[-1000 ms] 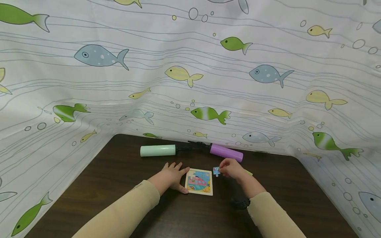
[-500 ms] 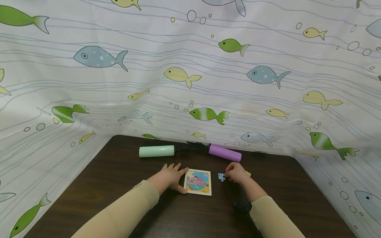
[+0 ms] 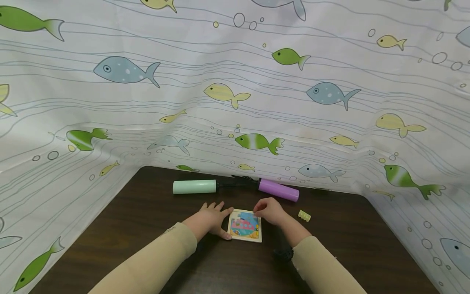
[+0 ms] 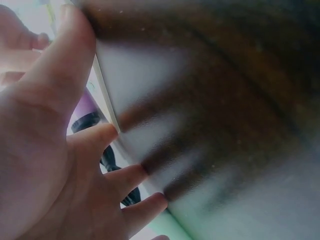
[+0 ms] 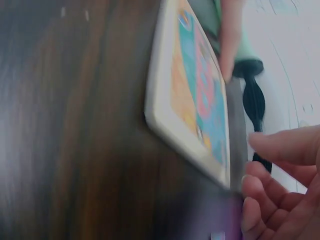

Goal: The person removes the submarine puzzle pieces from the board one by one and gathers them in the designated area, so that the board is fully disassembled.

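Note:
A small square jigsaw board (image 3: 245,239) with a pale wooden rim and a pink-and-blue sea picture lies on the table. My left hand (image 3: 209,220) rests at its left side, fingers spread, with thumb and index finger touching the rim. In the left wrist view, the left hand's fingers (image 4: 90,170) reach flat over the dark surface. Over the board's top right corner, my right hand (image 3: 271,210) pinches a blue puzzle piece, mostly hidden by the fingertips. From the right wrist, the right hand (image 5: 280,185) appears just past the board's corner (image 5: 225,182).
A pale yellow puzzle piece (image 3: 304,215) lies right of the board. Behind it, a mint-green tube (image 3: 194,186) and a purple tube (image 3: 279,190) with black ends lie along the back. A fish-print cloth (image 3: 205,122) encloses the dark table (image 3: 147,204).
My right hand has moved left and away from me to the board's top right corner with the blue puzzle piece, uncovering the yellow piece. The left hand stays on the rim.

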Tool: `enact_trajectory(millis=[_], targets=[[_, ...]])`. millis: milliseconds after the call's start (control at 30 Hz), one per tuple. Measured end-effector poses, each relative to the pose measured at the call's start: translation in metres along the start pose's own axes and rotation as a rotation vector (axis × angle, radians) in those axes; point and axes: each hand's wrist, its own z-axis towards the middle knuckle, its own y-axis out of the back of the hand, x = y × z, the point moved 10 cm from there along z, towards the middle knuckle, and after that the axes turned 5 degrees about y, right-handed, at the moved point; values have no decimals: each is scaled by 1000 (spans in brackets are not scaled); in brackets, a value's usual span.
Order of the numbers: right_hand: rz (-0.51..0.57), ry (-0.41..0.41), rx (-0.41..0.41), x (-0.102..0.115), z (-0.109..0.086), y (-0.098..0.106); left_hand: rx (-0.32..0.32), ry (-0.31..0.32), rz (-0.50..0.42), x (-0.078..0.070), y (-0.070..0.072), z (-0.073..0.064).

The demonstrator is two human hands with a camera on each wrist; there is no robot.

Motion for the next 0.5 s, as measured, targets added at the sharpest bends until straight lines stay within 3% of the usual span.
enact_trajectory(millis=[200, 500], targets=[[-5, 72, 79, 22, 10, -27, -3, -3, -5, 0, -2, 3], [-33, 69, 142, 23, 17, -45, -9, -6, 16, 1, -4, 5]])
